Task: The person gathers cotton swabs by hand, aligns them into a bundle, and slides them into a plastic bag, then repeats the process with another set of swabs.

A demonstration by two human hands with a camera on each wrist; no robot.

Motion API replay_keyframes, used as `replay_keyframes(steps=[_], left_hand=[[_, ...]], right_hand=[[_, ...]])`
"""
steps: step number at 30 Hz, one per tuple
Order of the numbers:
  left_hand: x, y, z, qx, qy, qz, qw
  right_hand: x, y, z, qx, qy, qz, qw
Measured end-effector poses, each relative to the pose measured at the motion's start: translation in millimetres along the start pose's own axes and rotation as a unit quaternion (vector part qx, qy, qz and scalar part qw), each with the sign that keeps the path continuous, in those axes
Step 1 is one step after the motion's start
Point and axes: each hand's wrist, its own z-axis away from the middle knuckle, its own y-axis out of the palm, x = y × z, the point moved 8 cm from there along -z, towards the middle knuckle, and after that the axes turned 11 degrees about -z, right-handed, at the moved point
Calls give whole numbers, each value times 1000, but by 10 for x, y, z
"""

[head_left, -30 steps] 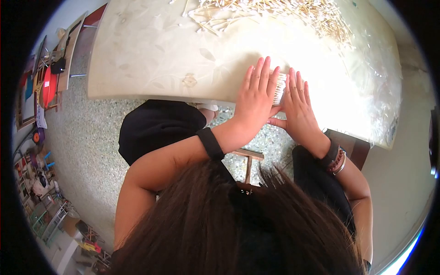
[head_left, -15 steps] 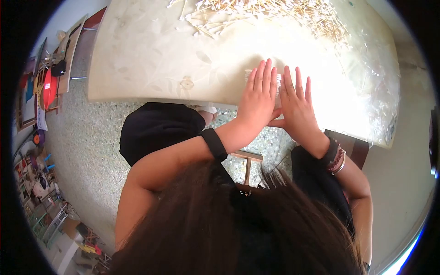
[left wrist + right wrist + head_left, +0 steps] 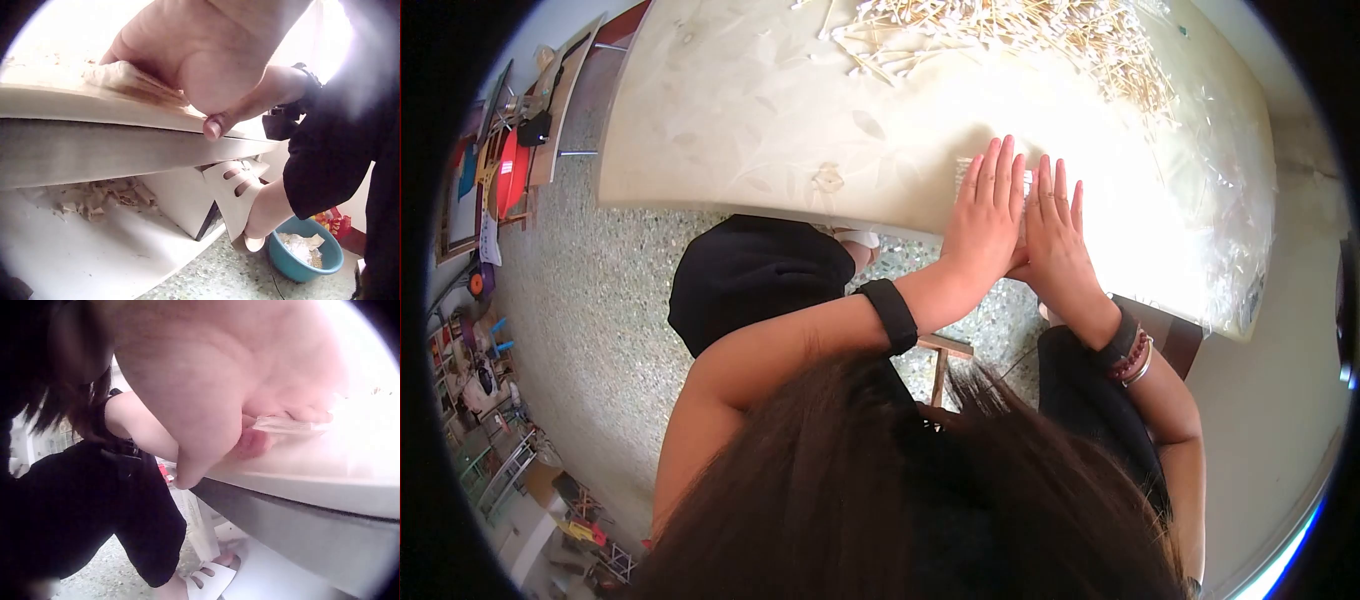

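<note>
A small flat pack of cotton swabs point(image 3: 963, 172) lies at the table's front edge, its white tips showing left of my left hand point(image 3: 985, 220) and between both hands. My left hand lies over it with fingers straight. Beside it, my right hand point(image 3: 1060, 240) rests along the pack's right side, fingers also straight and spread a little. The thumbs meet near the table edge. In the left wrist view the pack point(image 3: 128, 78) shows under the left palm; in the right wrist view a clear-looking end of the pack point(image 3: 290, 426) shows under the right fingers. Most of it is hidden.
A large heap of loose cotton swabs point(image 3: 1020, 35) spreads across the far side of the table point(image 3: 730, 140). Clear plastic bags point(image 3: 1215, 240) lie on the right. Below, a blue basin point(image 3: 306, 265) stands on the floor, and scraps point(image 3: 103, 197) lie under the tabletop.
My left hand has slid right over the pack, so swab tips now show on its left. The gap between my hands has narrowed, and the head view has shifted slightly.
</note>
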Motion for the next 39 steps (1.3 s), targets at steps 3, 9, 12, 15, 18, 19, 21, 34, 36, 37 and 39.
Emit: replay_keyframes(steps=[3, 9, 12, 15, 18, 19, 21, 34, 36, 37, 39], left_hand=[[7, -38, -4, 5, 13, 12, 1000], [2, -25, -17, -19, 9, 35, 999], [2, -5, -22, -16, 14, 22, 1000], [-4, -20, -13, -34, 12, 29, 999], [-7, -30, 5, -37, 17, 27, 999], [-2, -35, 15, -36, 17, 27, 999], [-12, -47, 37, -35, 29, 50, 998], [67, -152, 41, -14, 31, 105, 994], [218, -179, 54, 22, -15, 99, 995], [251, -181, 74, 22, -12, 99, 995], [287, -175, 115, 18, -1, 100, 995]], right_hand=[[-17, 21, -32, 14, -28, 26, 999], [-45, -122, -74, 30, -89, 43, 995], [-52, -177, -43, 18, -82, -27, 996], [-88, -120, 6, 8, -46, -64, 997], [-76, -124, 35, -1, -41, -140, 989], [-62, -127, 33, 5, -43, -137, 990], [-43, -145, 17, 12, -45, -134, 990], [-14, -86, 69, 39, -47, -15, 998], [-34, -101, 115, 40, -33, -11, 999], [-50, -109, 148, 36, -25, -36, 998], [-69, -115, 179, 34, -15, -62, 997]])
